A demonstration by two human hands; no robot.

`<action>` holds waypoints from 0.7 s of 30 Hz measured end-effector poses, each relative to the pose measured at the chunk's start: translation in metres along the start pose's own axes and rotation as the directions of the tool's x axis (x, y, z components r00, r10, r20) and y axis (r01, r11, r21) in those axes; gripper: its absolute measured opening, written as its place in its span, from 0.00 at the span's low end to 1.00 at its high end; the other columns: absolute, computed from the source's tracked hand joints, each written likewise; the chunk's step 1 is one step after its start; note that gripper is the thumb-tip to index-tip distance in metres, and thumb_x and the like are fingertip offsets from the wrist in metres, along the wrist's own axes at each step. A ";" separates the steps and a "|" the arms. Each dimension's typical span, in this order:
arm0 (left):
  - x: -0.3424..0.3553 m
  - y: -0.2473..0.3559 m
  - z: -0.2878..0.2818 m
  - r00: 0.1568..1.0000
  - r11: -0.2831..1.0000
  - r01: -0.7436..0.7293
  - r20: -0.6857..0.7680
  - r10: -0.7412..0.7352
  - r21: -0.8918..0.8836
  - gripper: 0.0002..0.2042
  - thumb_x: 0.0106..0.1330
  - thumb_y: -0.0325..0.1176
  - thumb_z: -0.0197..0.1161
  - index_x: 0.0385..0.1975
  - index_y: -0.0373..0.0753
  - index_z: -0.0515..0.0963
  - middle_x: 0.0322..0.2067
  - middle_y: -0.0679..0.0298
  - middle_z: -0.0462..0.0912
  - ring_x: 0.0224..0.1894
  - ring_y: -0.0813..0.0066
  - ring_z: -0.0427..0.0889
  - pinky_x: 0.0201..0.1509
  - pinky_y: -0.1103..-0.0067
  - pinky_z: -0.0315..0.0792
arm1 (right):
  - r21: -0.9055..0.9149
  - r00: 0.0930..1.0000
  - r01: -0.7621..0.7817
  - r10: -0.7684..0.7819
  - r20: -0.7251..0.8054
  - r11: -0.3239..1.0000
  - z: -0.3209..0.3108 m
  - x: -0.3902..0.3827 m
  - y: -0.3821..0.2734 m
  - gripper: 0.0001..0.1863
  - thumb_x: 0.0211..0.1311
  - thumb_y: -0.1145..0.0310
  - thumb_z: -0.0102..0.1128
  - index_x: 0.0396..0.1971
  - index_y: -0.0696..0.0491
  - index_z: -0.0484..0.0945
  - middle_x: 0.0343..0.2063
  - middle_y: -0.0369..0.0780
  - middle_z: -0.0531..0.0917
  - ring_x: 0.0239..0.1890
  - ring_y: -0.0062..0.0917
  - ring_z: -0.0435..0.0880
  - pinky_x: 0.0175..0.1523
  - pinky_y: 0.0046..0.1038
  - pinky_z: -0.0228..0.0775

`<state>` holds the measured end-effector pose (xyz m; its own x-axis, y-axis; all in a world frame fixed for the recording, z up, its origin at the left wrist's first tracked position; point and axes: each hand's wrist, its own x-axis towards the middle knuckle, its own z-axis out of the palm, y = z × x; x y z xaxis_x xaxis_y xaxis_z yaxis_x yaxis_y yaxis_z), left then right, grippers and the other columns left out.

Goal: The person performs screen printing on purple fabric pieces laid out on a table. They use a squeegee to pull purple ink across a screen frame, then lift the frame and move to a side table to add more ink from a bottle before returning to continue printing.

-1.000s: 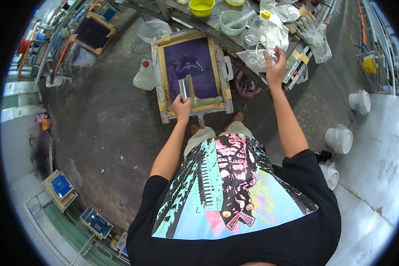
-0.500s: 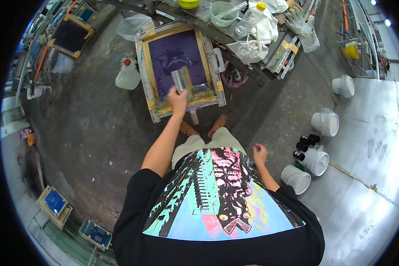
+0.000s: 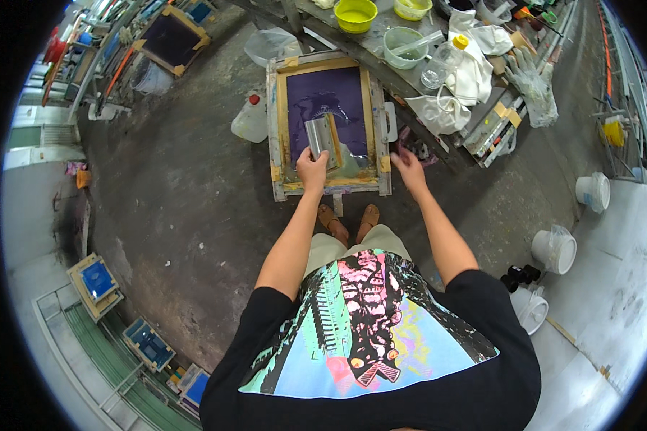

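Note:
My left hand is closed round a squeegee with a silvery metal holder and an amber edge. The squeegee is tilted over the lower part of a screen-printing frame, a wooden frame on a worn stand in front of my feet. Its dark purple mesh carries wet, shiny patches, and a pale greenish patch shows at the near end beside the squeegee. My right hand is just off the frame's right edge, fingers partly spread and holding nothing.
A cluttered bench runs along the far right with a yellow bowl, a greenish tub, a clear bottle and white cloths. A jug with a red cap stands left of the frame. White buckets stand at right.
My right hand has come up and forward from beside my body to the frame's right side. My left hand keeps the squeegee over the mesh. The whole view has shifted.

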<state>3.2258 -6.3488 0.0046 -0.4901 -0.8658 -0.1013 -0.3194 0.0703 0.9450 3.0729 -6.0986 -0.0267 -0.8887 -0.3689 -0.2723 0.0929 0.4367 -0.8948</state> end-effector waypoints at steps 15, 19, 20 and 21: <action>0.039 -0.026 -0.197 0.967 0.978 0.077 -0.227 -0.120 -0.192 0.26 0.68 0.50 0.72 0.49 0.29 0.82 0.39 0.63 0.88 0.38 0.74 0.84 0.45 0.74 0.77 | 0.427 0.932 -0.338 0.360 0.030 0.839 0.120 0.046 -0.045 0.21 0.70 0.64 0.66 0.58 0.58 0.81 0.50 0.38 0.85 0.51 0.27 0.82 0.58 0.36 0.72; 0.073 -0.059 -0.322 0.941 0.908 0.218 -0.170 -0.293 -0.358 0.28 0.67 0.50 0.74 0.53 0.28 0.81 0.47 0.62 0.87 0.46 0.74 0.84 0.51 0.75 0.76 | 0.577 0.952 -0.286 0.295 0.080 0.765 0.208 0.010 -0.075 0.23 0.72 0.65 0.65 0.63 0.58 0.79 0.52 0.36 0.85 0.53 0.25 0.82 0.58 0.34 0.71; 0.078 -0.072 -0.359 0.930 0.900 0.244 -0.177 -0.323 -0.360 0.29 0.67 0.50 0.74 0.53 0.28 0.81 0.46 0.61 0.87 0.46 0.73 0.84 0.51 0.74 0.76 | 0.567 0.947 -0.314 0.293 0.130 0.762 0.238 0.000 -0.097 0.24 0.72 0.65 0.66 0.63 0.58 0.78 0.52 0.36 0.85 0.53 0.25 0.82 0.58 0.34 0.71; 0.086 -0.080 -0.400 0.917 0.895 0.270 -0.187 -0.352 -0.356 0.29 0.67 0.51 0.74 0.52 0.27 0.81 0.46 0.60 0.87 0.46 0.73 0.84 0.51 0.73 0.76 | 0.557 0.938 -0.346 0.294 0.185 0.755 0.271 -0.015 -0.117 0.25 0.71 0.65 0.66 0.64 0.58 0.78 0.52 0.36 0.85 0.53 0.25 0.82 0.58 0.33 0.71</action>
<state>3.5335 -6.6266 0.0448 -0.1852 -0.9116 -0.3669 -0.1294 -0.3475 0.9287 3.1968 -6.3663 -0.0136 -0.7230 -0.3693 -0.5838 0.6282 0.0002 -0.7781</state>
